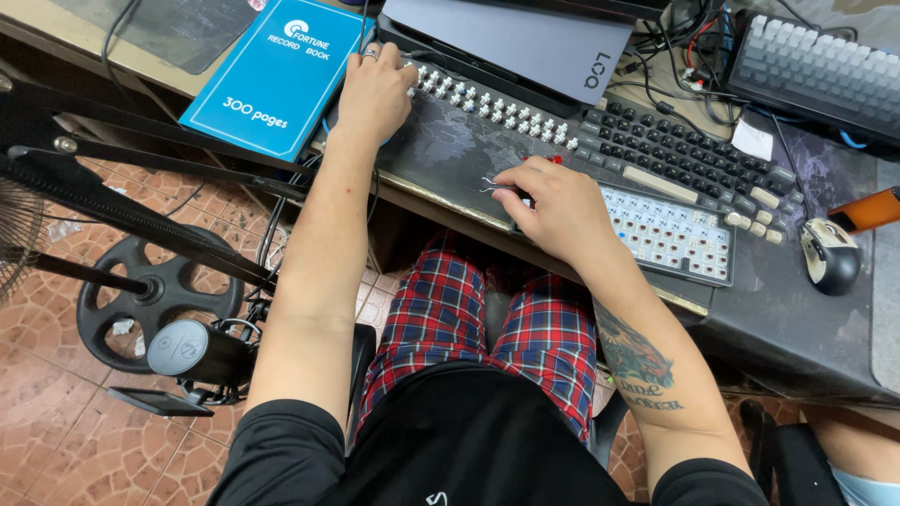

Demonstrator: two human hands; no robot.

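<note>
Cluttered desk | right hand pinching wire puller over keyboard — pull straight | left hand flat, open, steadying far-left end

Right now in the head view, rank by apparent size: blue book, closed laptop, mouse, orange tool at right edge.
1. Blue book and closed laptop: look alike, and both are cut off by the frame, so no ranking between them.
2. Mouse.
3. Orange tool: smallest, partly out of frame.
</note>
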